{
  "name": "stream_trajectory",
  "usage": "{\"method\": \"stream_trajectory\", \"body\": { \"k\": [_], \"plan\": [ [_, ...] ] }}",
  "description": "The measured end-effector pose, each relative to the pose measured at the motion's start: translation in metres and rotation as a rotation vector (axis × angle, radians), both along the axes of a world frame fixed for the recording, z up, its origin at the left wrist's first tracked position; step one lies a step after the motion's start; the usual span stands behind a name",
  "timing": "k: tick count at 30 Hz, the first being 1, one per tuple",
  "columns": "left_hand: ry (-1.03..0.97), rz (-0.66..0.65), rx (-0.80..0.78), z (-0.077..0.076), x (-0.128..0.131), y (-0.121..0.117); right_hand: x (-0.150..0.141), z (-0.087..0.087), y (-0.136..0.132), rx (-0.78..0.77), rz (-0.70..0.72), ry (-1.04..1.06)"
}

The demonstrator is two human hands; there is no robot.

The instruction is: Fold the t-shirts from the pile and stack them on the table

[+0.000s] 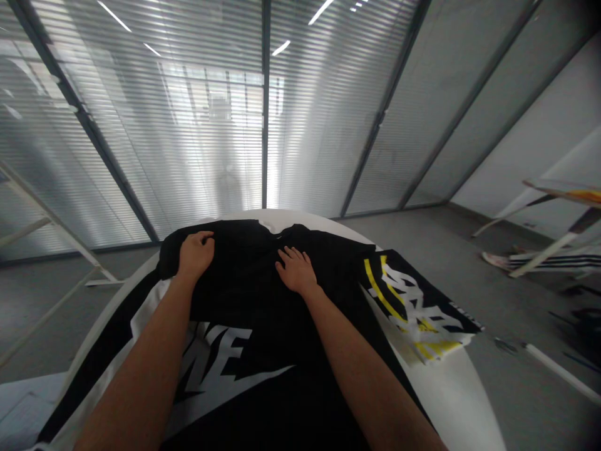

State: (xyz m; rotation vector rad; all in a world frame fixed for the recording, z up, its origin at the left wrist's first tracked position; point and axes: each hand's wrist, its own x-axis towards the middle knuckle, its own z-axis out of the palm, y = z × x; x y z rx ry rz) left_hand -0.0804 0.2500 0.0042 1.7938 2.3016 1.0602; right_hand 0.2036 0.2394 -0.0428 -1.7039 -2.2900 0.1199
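Note:
A black T-shirt (253,300) with a large white Nike logo and swoosh lies spread over a round white table (451,388), its collar at the far side. My left hand (196,254) is curled over the shirt's upper left edge, gripping the cloth. My right hand (295,269) lies flat on the shirt near the collar, fingers apart. A folded black garment (417,307) with yellow and white print lies on the table to the right, touching the shirt's right side.
Slatted glass partitions (188,125) stand beyond the table. A white frame (51,232) stands at left. At right, a person's striped trouser leg (549,260) shows behind a white stand (563,213). The grey floor (516,326) surrounds the table.

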Motion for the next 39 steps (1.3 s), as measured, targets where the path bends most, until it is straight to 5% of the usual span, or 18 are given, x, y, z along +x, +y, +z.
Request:
{"method": "stream_trajectory", "body": {
  "k": [4, 8, 17, 26, 39],
  "plan": [
    [-0.096, 0.329, -0.082, 0.016, -0.035, -0.01, 0.0, 0.0, 0.001, -0.013, -0.006, -0.001],
    [-0.153, 0.526, -0.213, 0.012, -0.053, -0.021, 0.0, 0.0, 0.001, -0.011, -0.008, 0.008],
    [-0.154, 0.453, -0.08, -0.006, -0.054, -0.014, 0.0, 0.0, 0.0, 0.024, 0.0, 0.018],
    [-0.158, 0.391, 0.151, 0.005, -0.051, -0.012, -0.001, 0.002, 0.0, 0.019, -0.002, 0.006],
    [-0.12, 0.279, 0.155, 0.027, -0.039, -0.017, -0.002, 0.004, -0.001, -0.003, -0.007, 0.006]
  ]
}}
